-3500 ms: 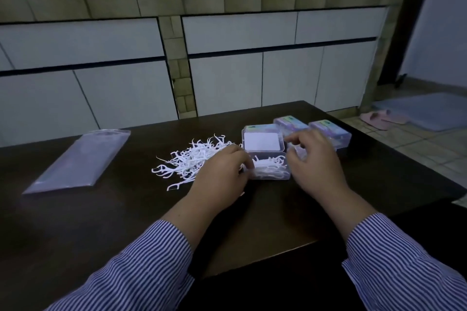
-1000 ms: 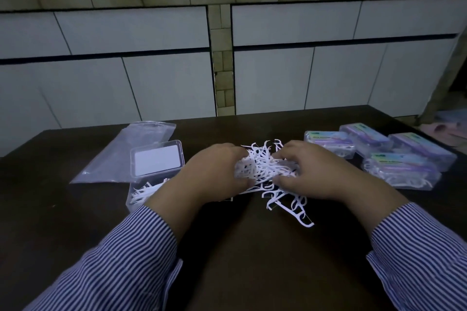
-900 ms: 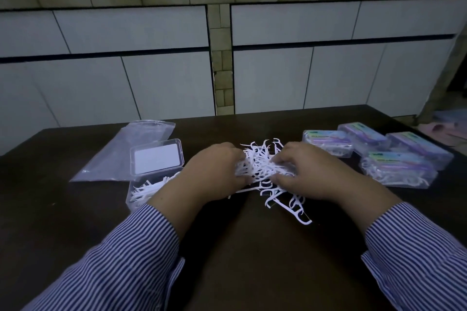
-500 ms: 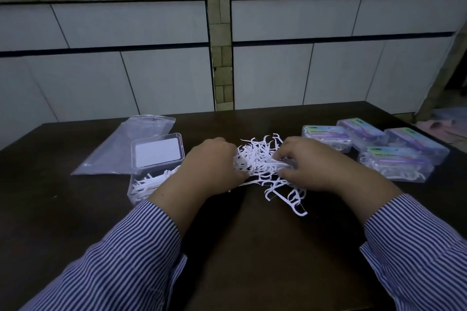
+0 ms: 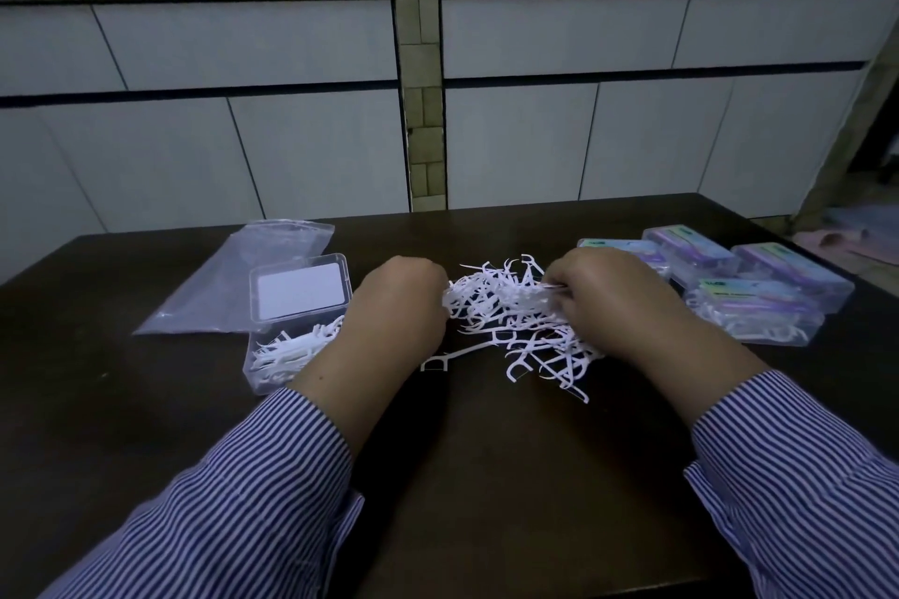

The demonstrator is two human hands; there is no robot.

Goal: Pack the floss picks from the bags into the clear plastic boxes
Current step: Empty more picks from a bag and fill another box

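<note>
Gathering step: my left hand and right hand curl into the floss picks heaped mid-counter, bunching a handful. Next, I reckon: carry it left into the open clear box, part-filled.

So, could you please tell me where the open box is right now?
The open box sits left on the table, touching the left hand's wrist, its lid over the empty bag.

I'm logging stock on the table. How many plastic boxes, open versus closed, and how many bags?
Open clear plastic box: 1
Closed labelled plastic boxes: 4
Empty plastic bag: 1
Total: 6
</note>
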